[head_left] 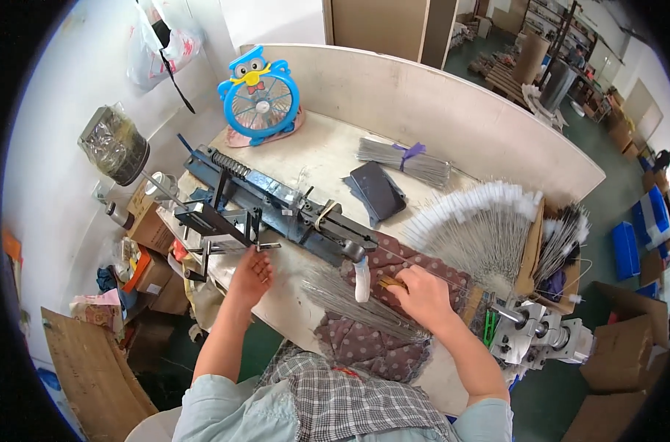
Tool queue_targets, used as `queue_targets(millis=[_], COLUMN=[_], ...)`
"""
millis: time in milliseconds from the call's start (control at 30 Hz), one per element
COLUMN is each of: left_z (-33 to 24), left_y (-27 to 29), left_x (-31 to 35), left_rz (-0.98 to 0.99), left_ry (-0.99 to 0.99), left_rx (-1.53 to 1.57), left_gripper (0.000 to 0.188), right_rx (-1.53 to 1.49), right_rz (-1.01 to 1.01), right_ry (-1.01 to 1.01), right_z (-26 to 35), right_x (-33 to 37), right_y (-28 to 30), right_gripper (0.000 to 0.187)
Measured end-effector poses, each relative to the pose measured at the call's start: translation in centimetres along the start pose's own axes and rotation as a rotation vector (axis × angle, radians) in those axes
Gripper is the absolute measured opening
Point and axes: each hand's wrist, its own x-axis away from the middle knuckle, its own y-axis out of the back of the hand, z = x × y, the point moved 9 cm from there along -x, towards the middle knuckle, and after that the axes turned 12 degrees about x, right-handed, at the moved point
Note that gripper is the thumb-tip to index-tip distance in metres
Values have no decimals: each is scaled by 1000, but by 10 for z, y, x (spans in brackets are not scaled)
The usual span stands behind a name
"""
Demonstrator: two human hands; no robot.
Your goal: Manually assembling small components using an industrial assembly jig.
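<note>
The right hand [423,295] pinches a small brown piece [391,282] beside a white-tipped wire [361,280] on the dotted cloth [364,342], near the jig [276,202]. The left hand [251,274] lies loosely curled, holding nothing, below the jig's handle [235,247]. The loose wires [350,298] look thin, light and springy, likely to slip and bend; they are best gripped near one end.

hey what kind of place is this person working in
Probably a small factory workshop: a blue hand-cranked jig on a worn workbench, bundles of thin wires, and cardboard boxes around.
</note>
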Motion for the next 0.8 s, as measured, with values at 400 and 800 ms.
queue_targets(millis=[400, 800], left_z=[14, 190], left_y=[-20, -211], left_x=[-1, 71], left_rz=[126, 606], left_ry=[-261, 9], left_rx=[-89, -340], left_gripper=[10, 17], right_rx=[-3, -375], right_rz=[-82, -101], right_ry=[21, -165], right_z=[11, -50], right_x=[6, 21], right_y=[64, 73], right_gripper=[14, 18])
